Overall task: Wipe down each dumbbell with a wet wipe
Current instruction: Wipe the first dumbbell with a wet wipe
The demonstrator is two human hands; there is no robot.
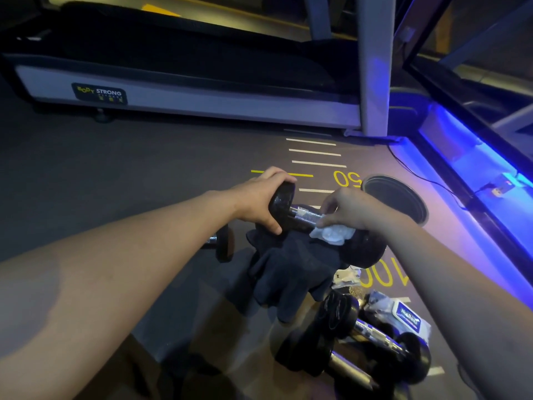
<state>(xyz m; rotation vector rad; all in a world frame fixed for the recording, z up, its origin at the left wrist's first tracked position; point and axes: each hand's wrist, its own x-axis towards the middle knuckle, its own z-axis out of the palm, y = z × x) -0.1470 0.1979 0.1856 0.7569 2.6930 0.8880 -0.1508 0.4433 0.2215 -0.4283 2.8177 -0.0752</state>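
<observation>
Holding the dumbbell (323, 223) off the floor, the left hand (261, 199) grip clamps its far-left head; the right hand (350, 207) pinches the wet wipe (331, 233) against the handle, whose axis runs toward the near right.

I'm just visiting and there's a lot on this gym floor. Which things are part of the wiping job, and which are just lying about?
Part of the job:
- black dumbbell with chrome handle, gripped by the left hand
- crumpled white wet wipe under the right hand
- black dumbbells on the floor
- white wipes packet with blue label

Just lying about:
- dark cloth gloves
- grey treadmill
- round dark bin
</observation>
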